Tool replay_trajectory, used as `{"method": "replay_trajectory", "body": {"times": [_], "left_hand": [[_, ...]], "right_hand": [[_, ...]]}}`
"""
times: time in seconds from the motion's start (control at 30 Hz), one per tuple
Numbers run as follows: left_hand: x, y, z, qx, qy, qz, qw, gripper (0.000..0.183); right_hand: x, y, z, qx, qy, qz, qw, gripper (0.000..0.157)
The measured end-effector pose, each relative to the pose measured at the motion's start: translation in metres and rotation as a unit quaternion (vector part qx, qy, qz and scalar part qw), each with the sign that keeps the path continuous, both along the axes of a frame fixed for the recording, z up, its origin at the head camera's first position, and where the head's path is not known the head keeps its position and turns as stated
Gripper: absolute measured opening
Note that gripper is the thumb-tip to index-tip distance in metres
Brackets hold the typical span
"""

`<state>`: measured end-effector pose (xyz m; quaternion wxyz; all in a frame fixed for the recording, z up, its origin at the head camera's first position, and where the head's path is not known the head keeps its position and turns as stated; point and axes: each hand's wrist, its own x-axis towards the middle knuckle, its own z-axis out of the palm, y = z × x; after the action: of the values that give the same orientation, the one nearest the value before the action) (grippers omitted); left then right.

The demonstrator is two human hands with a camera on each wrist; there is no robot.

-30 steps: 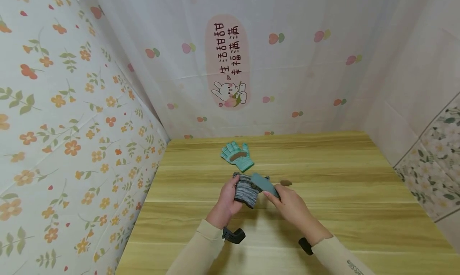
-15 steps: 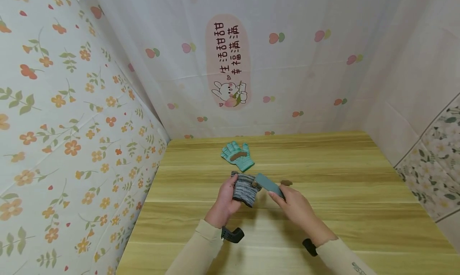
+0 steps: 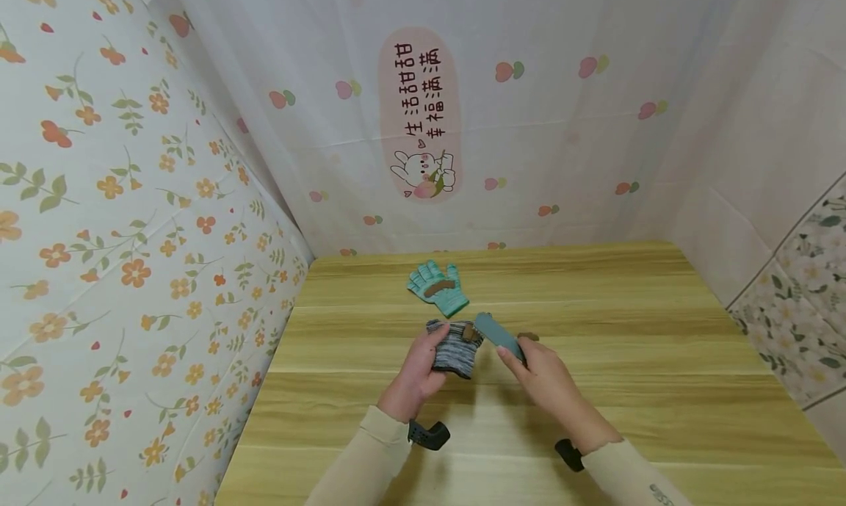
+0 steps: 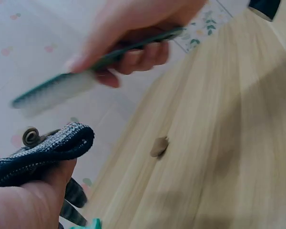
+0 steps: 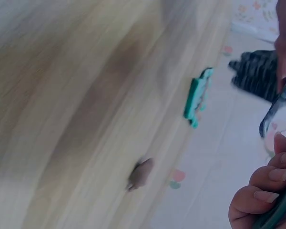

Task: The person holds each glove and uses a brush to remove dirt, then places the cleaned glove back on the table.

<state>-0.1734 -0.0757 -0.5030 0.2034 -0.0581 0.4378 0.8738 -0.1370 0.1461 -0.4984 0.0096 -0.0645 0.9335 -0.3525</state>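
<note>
Brush pos. is changed vs. approx. 1 s ago: the teal brush (image 3: 501, 337) is shifted from across the grey knit glove (image 3: 452, 359) to its right edge, and the brown patch (image 3: 470, 333) on the glove is uncovered. In the L-wrist view a gap is shown btw. brush and glove, w/ the pale bristles turned down; no contact is indicated at this pt.

Glove loc.: it is held up off the table (image 3: 661, 344) by the L hand (image 3: 418, 366), thumb laid on top, w/ part of the fabric folded over. The L fingers under the glove are largely hidden in the head view (their exact spread cannot be told). The brush handle is gripped by the R hand (image 3: 550, 381), fingers curled round it.

Meaning for the work (judged): the brushing is probably btw. strokes, not complete, since the patch is still attached or at least resting on the knit; which of the two cannot be told. One end of it is seen rolled in the L-wrist view, so it may be partly loosened.

NB: a loose brown piece (image 4: 159, 146) is found on the table, and a green glove (image 3: 452, 302) w/ a brown strip (image 3: 439, 288) is laid flat beyond the hands, untouched.
</note>
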Motion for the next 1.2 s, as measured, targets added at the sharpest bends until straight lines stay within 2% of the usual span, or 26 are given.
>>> {"method": "replay_trajectory", "body": {"times": [0.1,0.23,0.43,0.53,0.77,0.93,1.07,1.2], "left_hand": [[0.003,0.005,-0.001,-0.011,0.017,-0.021,0.9996,0.016],[0.006,0.011,-0.003,-0.014,0.023,-0.03,0.9992,0.018],[0.009,0.019,-0.003,-0.023,0.025,-0.036,0.9988,0.023],[0.01,0.02,-0.003,-0.02,0.022,-0.038,0.9988,0.025],[0.009,0.016,-0.006,-0.018,0.006,-0.011,0.9997,0.029],[0.007,0.01,-0.006,-0.025,-0.009,0.003,0.9996,0.031],[0.006,0.008,-0.005,-0.03,-0.013,0.003,0.9995,0.026],[0.005,0.006,-0.004,-0.039,-0.021,-0.001,0.999,0.023]], "right_hand": [[0.001,-0.009,0.006,-0.001,0.014,0.004,1.0,0.049],[0.001,-0.021,0.014,0.012,0.04,0.017,0.999,0.052],[0.0,-0.032,0.017,0.019,0.036,0.033,0.999,0.037],[-0.001,-0.033,0.013,0.028,0.037,0.034,0.998,0.036],[-0.002,-0.029,0.006,0.058,0.044,0.025,0.997,0.037],[-0.002,-0.024,0.003,0.056,0.04,0.018,0.997,0.04],[-0.002,-0.02,0.002,0.052,0.032,0.016,0.998,0.04],[-0.001,-0.018,0.001,0.053,0.032,0.014,0.998,0.048]]}}
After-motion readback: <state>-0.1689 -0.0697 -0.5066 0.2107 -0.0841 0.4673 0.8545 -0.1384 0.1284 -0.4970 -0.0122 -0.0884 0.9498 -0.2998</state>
